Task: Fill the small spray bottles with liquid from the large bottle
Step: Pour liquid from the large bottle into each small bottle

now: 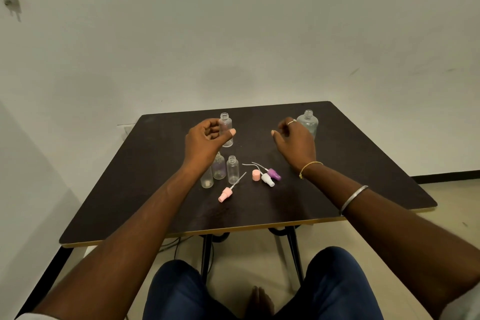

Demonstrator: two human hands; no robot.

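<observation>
An uncapped small clear spray bottle (225,125) stands upright at the back of the dark table (363,163). My left hand (207,140) curls beside it, thumb across its front and fingers to its left, with no firm grip visible. The large clear bottle (308,121), also uncapped, stands at the back right. My right hand (296,141) hovers just in front of it, fingers loosely bent, holding nothing. Three more small clear bottles (232,169) stand uncapped in a cluster under my left wrist.
Loose spray heads lie mid-table: a pink one with its tube (225,193), a white one (268,180) and a purple one (274,173), plus a pink cap (256,175). A wall stands close behind the table. My knees are below its front edge.
</observation>
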